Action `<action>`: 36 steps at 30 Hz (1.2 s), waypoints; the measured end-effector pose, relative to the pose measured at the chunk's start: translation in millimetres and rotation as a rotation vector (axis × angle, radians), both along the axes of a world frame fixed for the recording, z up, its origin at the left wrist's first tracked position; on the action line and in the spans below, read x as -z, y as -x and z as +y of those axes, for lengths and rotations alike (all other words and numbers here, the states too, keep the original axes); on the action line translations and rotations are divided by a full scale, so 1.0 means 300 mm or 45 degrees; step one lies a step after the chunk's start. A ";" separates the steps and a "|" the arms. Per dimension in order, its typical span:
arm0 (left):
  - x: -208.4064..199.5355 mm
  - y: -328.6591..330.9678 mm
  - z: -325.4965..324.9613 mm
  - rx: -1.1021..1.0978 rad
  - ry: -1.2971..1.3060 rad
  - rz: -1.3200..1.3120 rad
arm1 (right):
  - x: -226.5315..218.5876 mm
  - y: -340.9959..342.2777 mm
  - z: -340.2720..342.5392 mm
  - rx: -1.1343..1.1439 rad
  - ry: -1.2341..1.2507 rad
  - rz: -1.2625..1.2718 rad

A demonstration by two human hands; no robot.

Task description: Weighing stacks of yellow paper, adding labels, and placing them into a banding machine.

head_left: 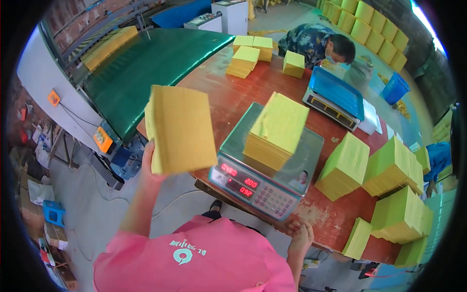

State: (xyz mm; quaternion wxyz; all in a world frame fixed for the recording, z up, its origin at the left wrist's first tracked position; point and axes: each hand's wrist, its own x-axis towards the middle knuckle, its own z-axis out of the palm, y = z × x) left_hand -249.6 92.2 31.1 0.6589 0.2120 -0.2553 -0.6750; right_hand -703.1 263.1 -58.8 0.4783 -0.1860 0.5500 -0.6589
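My left hand (pixel 154 168) grips a thick stack of yellow paper (pixel 184 130) from its lower left edge, raised in the air left of the scale. On the steel pan of the electronic scale (pixel 265 194), whose red digits are lit, sits another block of yellow paper (pixel 279 124). My right hand (pixel 302 237) rests by the table's near edge, just below the scale's keypad; its fingers are loosely bent and nothing shows in them. To its right, a thin yellow stack (pixel 357 238) stands at the table edge.
Several yellow paper stacks (pixel 343 165) line the right of the red table (pixel 214 92), with more at its far end. A second scale with a blue tray (pixel 335 92) stands near a bent-over co-worker (pixel 311 41). A green conveyor belt (pixel 160 63) adjoins on the left.
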 end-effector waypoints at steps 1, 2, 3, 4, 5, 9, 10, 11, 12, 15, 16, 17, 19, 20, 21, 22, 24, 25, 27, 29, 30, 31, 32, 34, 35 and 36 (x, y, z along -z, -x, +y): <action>0.016 -0.067 -0.062 0.001 -0.179 0.018 | 0.010 -0.014 -0.012 0.169 -0.042 0.012; 0.035 -0.111 -0.129 0.007 -0.354 0.036 | 0.005 -0.022 -0.024 0.220 -0.072 0.017; 0.069 -0.140 -0.197 0.017 -0.352 0.047 | 0.015 -0.027 -0.031 0.229 -0.069 0.029; 0.111 -0.161 -0.275 0.032 -0.440 -0.076 | 0.033 -0.034 -0.030 0.291 -0.074 0.110; 0.143 -0.178 -0.358 0.060 -0.525 -0.205 | 0.042 -0.053 -0.027 0.365 -0.083 0.189; 0.150 -0.060 -0.737 -0.072 0.330 -1.053 | 0.006 -0.089 -0.053 0.470 -0.183 0.320; 0.241 -0.074 -0.903 -0.236 0.891 -1.415 | 0.008 -0.097 -0.067 0.523 -0.203 0.324; 0.170 0.013 -1.042 0.177 0.394 -0.865 | 0.021 -0.103 -0.066 0.579 -0.223 0.329; 0.091 0.111 -1.157 0.549 -0.117 -0.313 | 0.037 -0.106 -0.068 0.607 -0.203 0.343; 0.051 0.280 -1.357 0.587 -0.257 -1.079 | 0.037 -0.132 -0.079 0.696 -0.205 0.405; 0.080 0.307 -1.400 0.625 -0.239 -1.092 | 0.031 -0.141 -0.089 0.688 -0.246 0.493; 0.126 0.315 -1.442 0.660 -0.248 -1.519 | 0.023 -0.144 -0.098 0.670 -0.287 0.584; 0.184 0.305 -1.524 0.703 -0.232 -1.964 | 0.021 -0.147 -0.112 0.718 -0.297 0.515; 0.192 0.289 -1.559 0.740 -0.205 -1.908 | 0.021 -0.143 -0.109 0.715 -0.288 0.514; 0.203 0.255 -1.570 0.775 -0.191 -1.858 | 0.023 -0.148 -0.105 0.704 -0.285 0.506; 0.195 0.240 -1.556 0.599 -0.154 -1.834 | 0.024 -0.148 -0.106 0.721 -0.309 0.522; 0.148 0.207 -1.472 0.280 -0.051 -1.677 | 0.034 -0.132 -0.102 0.713 -0.307 0.548; 0.128 0.197 -1.396 0.140 0.005 -1.542 | 0.039 -0.119 -0.089 0.687 -0.280 0.560; 0.063 0.184 -1.225 0.227 0.117 -1.564 | 0.029 -0.121 -0.090 0.669 -0.189 0.441; 0.081 0.199 -0.997 0.135 0.209 -1.360 | 0.023 -0.133 -0.086 0.718 -0.172 0.402; 0.077 0.200 -0.878 0.121 0.255 -1.381 | 0.018 -0.134 -0.084 0.738 -0.133 0.379; 0.078 0.213 -0.761 0.116 0.303 -1.391 | 0.030 -0.127 -0.079 0.778 -0.139 0.373; 0.046 0.238 -0.629 0.124 0.331 -1.393 | 0.055 -0.123 -0.072 0.761 -0.039 0.352; 0.011 0.285 -0.400 0.148 0.366 -1.401 | 0.083 -0.165 -0.015 0.760 0.056 0.324; 0.007 0.317 -0.317 0.189 0.341 -1.403 | 0.084 -0.190 0.012 0.741 0.079 0.278; 0.003 0.337 -0.247 0.236 0.319 -1.404 | 0.084 -0.214 0.038 0.729 0.102 0.235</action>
